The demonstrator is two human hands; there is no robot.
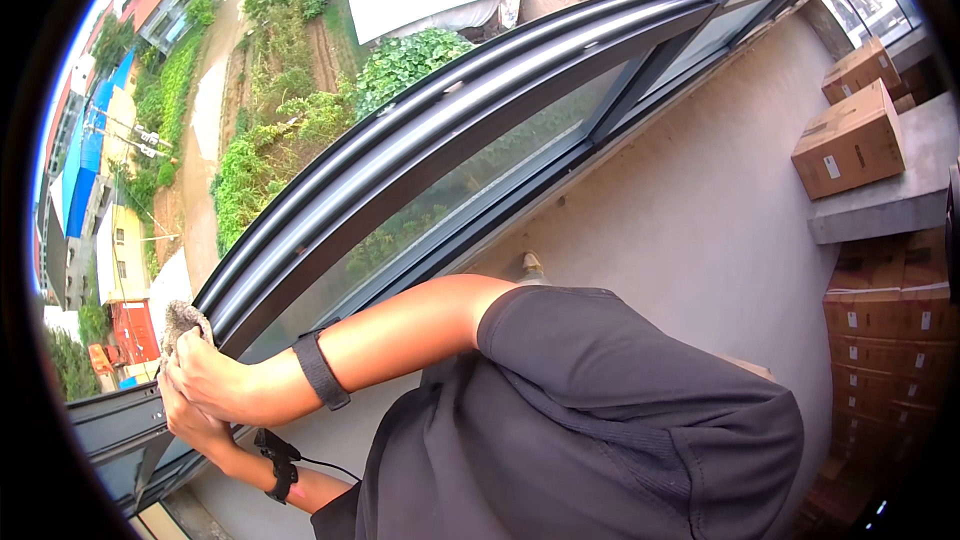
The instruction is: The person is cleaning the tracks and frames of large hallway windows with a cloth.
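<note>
My right hand point(208, 377) is closed on a greyish, speckled cloth point(185, 316) at the end of the dark metal window rail point(455, 90), at the left of the view. My left hand point(190, 418) is just below and behind it, fingers curled; what they hold is hidden behind the right hand. A black strap point(321, 369) circles my right forearm, and a black device with a wire point(280, 460) is strapped to my left wrist.
Cardboard boxes point(845, 140) rest on a concrete ledge point(830, 228) at right, with stacked cartons point(880, 350) below. Glass panes point(520, 150) run along the concrete floor point(690, 210). Outside, far below, are a dirt path, plants and buildings. My shoe point(532, 263) shows beside me.
</note>
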